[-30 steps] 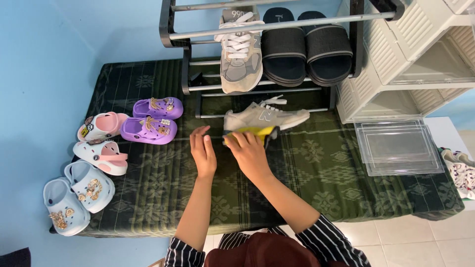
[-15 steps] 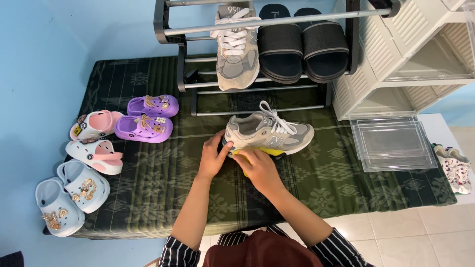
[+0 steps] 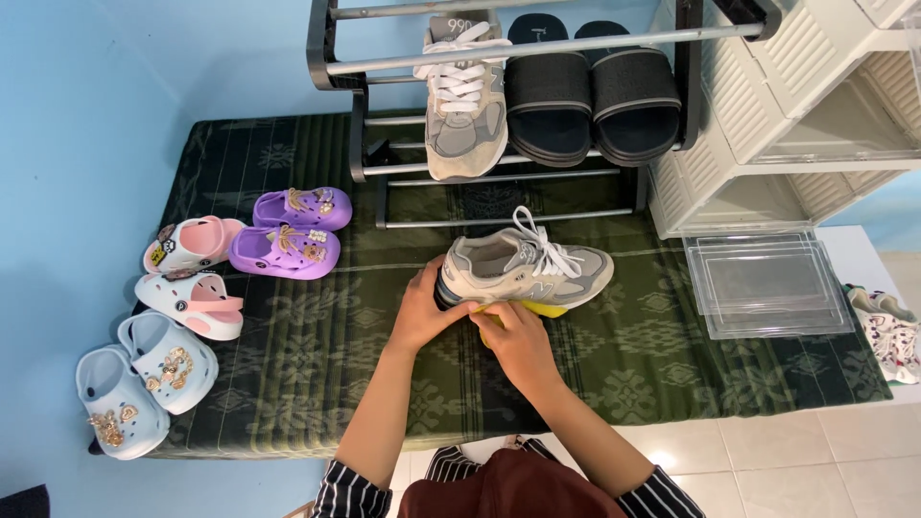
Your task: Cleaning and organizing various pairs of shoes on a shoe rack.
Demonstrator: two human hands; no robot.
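Note:
A grey sneaker with white laces stands upright on the dark green patterned cloth, toe to the right. My left hand grips its heel end. My right hand presses a yellow cloth against the near side of the sole. Its matching grey sneaker rests on the black metal shoe rack behind, next to a pair of black slides.
Small clogs lie at the left: a purple pair, a pink and white pair, a light blue pair. A white slatted cabinet stands at the right, with clear plastic lids and a patterned cloth in front of it.
The sneaker, first lying on its side, now stands upright. My left hand moved from the cloth onto its heel; my right hand shifted the yellow cloth along the sole.

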